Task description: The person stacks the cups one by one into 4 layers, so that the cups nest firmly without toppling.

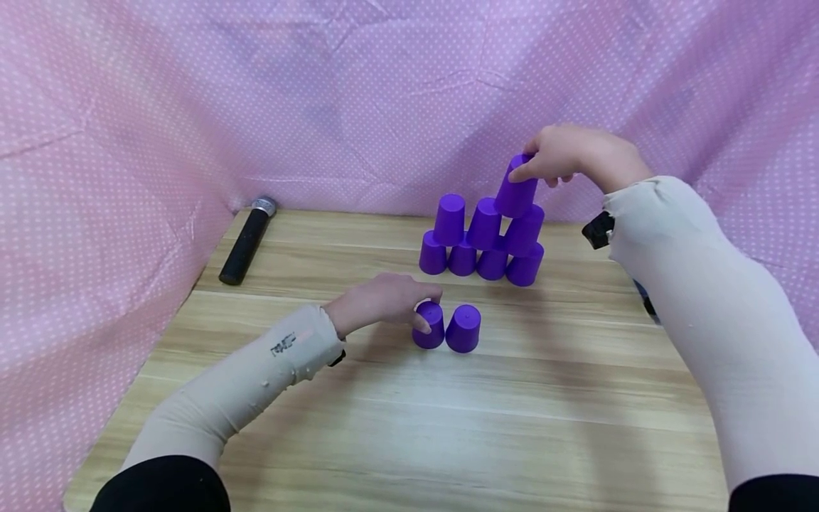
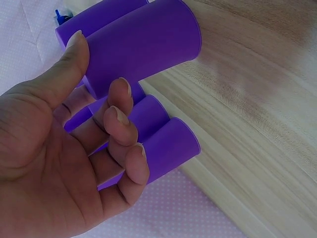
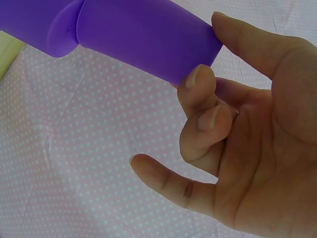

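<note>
Upside-down purple cups form a stack at the back right of the table, with several in the bottom row (image 1: 462, 259) and three in the row above (image 1: 451, 220). My right hand (image 1: 566, 154) pinches another purple cup (image 1: 515, 190) by its narrow upper end, over the right side of that second row. In the right wrist view this cup (image 3: 148, 39) touches or overlaps the cup below it (image 3: 37, 25). Nearer the front, my left hand (image 1: 384, 299) holds a purple cup (image 1: 430, 334) between thumb and index finger. Another inverted cup (image 1: 463, 329) stands just right of it.
A black microphone (image 1: 246, 245) with a silver head lies at the back left of the wooden table (image 1: 409, 434). Pink dotted cloth (image 1: 333, 92) hangs behind and beside the table. A dark blue object (image 1: 646, 299) is partly hidden by the right arm.
</note>
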The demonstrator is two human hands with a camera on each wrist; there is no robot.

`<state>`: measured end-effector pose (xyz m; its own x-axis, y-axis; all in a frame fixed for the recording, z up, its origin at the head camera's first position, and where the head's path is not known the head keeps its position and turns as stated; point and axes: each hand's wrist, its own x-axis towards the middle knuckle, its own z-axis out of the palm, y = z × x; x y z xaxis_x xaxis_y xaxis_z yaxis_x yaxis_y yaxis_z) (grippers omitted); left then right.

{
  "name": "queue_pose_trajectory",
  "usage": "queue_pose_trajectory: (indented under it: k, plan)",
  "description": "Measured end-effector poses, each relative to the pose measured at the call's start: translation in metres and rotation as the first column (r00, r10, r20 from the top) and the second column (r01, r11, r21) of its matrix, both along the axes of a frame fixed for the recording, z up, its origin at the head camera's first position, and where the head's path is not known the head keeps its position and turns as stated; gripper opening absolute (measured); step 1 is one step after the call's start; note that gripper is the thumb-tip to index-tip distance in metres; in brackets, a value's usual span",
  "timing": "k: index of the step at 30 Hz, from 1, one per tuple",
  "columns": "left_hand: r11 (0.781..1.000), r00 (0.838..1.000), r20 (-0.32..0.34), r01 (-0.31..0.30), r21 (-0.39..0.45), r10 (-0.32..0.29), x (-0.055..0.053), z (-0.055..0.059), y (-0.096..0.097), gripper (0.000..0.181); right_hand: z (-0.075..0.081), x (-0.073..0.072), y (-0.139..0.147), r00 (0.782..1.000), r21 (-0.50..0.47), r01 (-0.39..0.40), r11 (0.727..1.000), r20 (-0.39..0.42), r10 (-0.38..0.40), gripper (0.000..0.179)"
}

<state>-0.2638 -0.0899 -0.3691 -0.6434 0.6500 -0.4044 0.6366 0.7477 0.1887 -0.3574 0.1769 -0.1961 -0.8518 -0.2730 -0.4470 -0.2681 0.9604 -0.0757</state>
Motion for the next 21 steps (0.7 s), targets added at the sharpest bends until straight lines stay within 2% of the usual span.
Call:
queue_pose_trajectory:
  k: [21]
  plan:
    - [1.000, 1.000, -0.010, -0.007, 0.001, 0.007, 0.0009, 0.0009, 0.0004, 0.039, -0.0017, -0.0009, 0.0002, 1.000, -0.027, 0.020, 0.999, 0.009, -0.020, 0.057]
